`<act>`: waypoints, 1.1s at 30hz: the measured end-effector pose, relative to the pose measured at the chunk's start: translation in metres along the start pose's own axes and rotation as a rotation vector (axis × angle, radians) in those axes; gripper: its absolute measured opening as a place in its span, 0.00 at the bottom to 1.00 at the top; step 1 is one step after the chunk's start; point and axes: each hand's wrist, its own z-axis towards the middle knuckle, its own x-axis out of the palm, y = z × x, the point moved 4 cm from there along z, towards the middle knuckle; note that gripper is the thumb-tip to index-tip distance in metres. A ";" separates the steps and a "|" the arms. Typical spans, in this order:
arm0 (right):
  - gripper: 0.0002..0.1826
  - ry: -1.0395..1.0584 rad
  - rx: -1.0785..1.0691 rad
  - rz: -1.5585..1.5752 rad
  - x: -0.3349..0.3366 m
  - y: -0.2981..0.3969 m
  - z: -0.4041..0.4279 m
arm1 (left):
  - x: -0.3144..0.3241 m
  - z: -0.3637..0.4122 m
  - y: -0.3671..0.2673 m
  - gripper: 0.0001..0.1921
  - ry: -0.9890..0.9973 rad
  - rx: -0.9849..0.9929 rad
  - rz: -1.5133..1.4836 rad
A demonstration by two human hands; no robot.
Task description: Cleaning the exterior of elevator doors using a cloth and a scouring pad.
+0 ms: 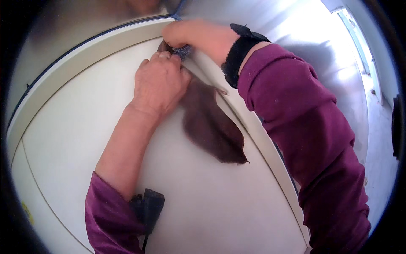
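Observation:
A dark brown cloth (pixel 215 127) hangs or lies loosely over a white panel, its lower end spread out and coming to a point. My left hand (pixel 161 79) is curled around the cloth's upper part, back of the hand towards me. Just beyond it, at the corner of the panel's raised rim, my right hand (pixel 180 33) bends downward, its fingertips hidden. Between the two hands shows a small grey-blue speckled patch (pixel 181 51), perhaps a scouring pad; its full shape is covered. A dark fold of cloth also shows beside the right hand.
A raised cream rim (pixel 95 41) with a dark seal borders the white panel (pixel 79 111). Shiny metal sheeting (pixel 304 25) rises beyond it on the right. A black device with a cable (pixel 153 206) is beside my left forearm. A black band (pixel 236 60) circles my right wrist.

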 end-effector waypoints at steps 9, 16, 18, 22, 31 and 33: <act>0.11 0.009 -0.029 0.111 0.028 -0.032 0.035 | 0.029 0.011 0.018 0.28 -0.037 -0.014 0.156; 0.14 -0.485 -0.104 0.304 -0.002 -0.016 -0.041 | 0.050 0.014 0.022 0.29 0.058 -0.114 0.192; 0.14 -0.527 -0.037 0.358 -0.001 -0.022 -0.067 | 0.051 0.018 0.017 0.28 0.040 -0.124 0.186; 0.13 -0.760 -0.106 0.430 -0.003 -0.021 -0.132 | 0.049 0.019 0.018 0.27 0.187 -0.182 0.171; 0.13 -0.466 0.133 0.666 -0.005 -0.029 -0.250 | 0.080 0.038 0.024 0.26 0.103 -0.152 0.085; 0.12 -0.519 0.030 0.568 -0.001 -0.030 -0.248 | 0.091 0.042 0.026 0.27 0.137 -0.153 0.055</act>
